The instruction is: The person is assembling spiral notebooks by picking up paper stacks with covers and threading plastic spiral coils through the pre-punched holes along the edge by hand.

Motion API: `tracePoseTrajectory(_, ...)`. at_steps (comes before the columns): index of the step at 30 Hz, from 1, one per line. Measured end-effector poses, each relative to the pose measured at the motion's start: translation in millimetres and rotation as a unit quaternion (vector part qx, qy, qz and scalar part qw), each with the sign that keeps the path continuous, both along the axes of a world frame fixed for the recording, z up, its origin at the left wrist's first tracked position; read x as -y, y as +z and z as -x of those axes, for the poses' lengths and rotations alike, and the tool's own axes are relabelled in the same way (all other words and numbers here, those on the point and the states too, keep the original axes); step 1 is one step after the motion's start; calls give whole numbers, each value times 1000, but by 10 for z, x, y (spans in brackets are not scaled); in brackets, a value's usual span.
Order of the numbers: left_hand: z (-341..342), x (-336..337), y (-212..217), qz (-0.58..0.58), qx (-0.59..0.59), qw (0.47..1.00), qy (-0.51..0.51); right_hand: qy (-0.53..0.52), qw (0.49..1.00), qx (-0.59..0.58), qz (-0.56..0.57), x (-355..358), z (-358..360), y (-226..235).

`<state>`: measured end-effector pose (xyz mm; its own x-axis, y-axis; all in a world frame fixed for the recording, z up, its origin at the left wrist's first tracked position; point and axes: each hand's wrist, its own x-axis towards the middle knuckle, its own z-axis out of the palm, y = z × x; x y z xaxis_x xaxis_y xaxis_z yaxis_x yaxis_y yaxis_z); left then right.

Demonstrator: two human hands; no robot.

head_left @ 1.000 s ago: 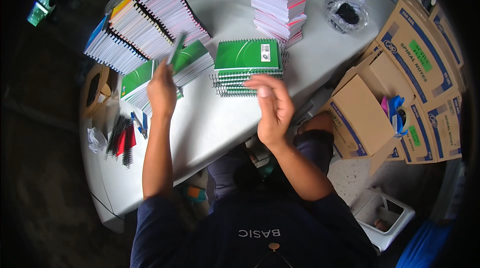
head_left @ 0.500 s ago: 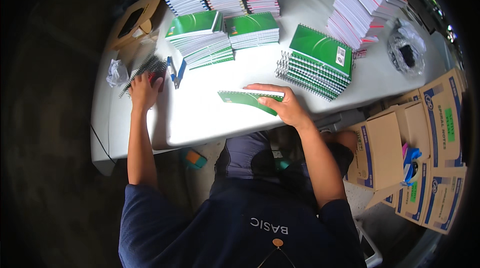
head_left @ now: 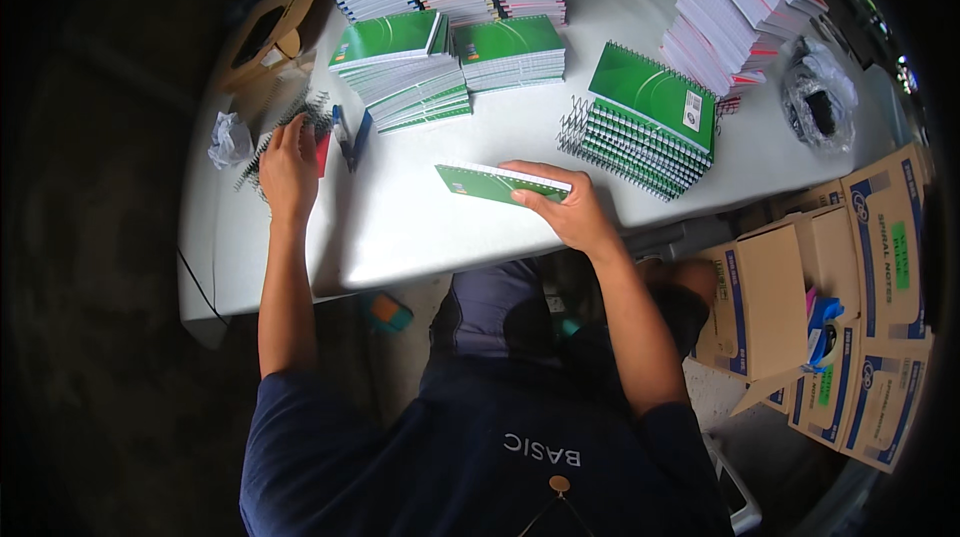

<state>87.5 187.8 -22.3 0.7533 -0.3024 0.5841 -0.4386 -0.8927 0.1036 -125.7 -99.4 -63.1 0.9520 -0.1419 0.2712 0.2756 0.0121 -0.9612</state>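
Left hand (head_left: pixel 289 172), in the head view, has moved since a second ago from beside the green stacks to the black spiral coils (head_left: pixel 318 115) at the table's left, fingers curled over them; whether it grips one, I cannot tell. Right hand (head_left: pixel 578 212), empty then, now pinches a tilted green notebook (head_left: pixel 480 184) between thumb and fingers near the front of the white table (head_left: pixel 400 242). Beyond it, to the right, stands a stack of spiral-bound green notebooks (head_left: pixel 650 97).

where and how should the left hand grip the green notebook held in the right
Likely by the left end of the notebook, coming from the person's left and pinching front to back: that end juts free, while the right hand grips the other.
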Motion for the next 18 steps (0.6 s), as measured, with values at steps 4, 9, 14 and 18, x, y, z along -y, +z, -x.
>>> tracePoseTrajectory(4,-126,-112,-148,-72,47,996,24,5,1000,-10,-16,-12,-31,-32)
tracePoseTrajectory(9,209,119,2,101,-31,985,-139,-20,1000,2,-4,-17,-17,-64)
tracePoseTrajectory(14,851,557,133,218,-439,822,-290,-23,1000,-1,4,-19,-1,-48)
tracePoseTrajectory(18,833,623,75,200,-437,822,-306,-26,1000,7,10,-42,-6,-56)
